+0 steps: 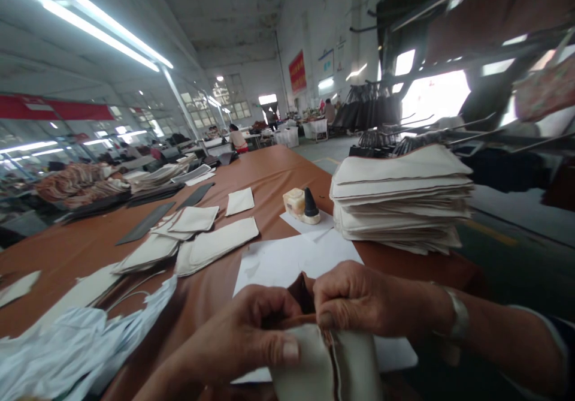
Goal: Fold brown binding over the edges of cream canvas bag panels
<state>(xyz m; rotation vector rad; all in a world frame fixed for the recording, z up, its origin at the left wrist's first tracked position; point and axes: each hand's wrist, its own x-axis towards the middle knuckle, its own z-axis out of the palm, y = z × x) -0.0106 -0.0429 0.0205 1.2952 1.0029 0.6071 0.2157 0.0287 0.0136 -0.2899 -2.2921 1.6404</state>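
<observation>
A cream leather piece (299,365) with a dark brown seam down its middle and brown material at its top edge is between my two hands, low in the view. My left hand (258,329) grips its upper left part, thumb lying on the cream face and fingers curled behind. With thumb and bent fingers, my right hand (353,299) pinches the top edge at the seam. Brown material pokes up between the hands. White paper sheets (296,254) lie on the table under and beyond them. The lower end of the piece runs out of view.
A tall stack of cream panels (399,191) stands at the right table edge. Beyond the paper sit a yellowish block and a black cone (309,203). Cream pieces (215,245) and pale cloth (90,347) lie on the left of the brown-covered table (274,167). People work farther back.
</observation>
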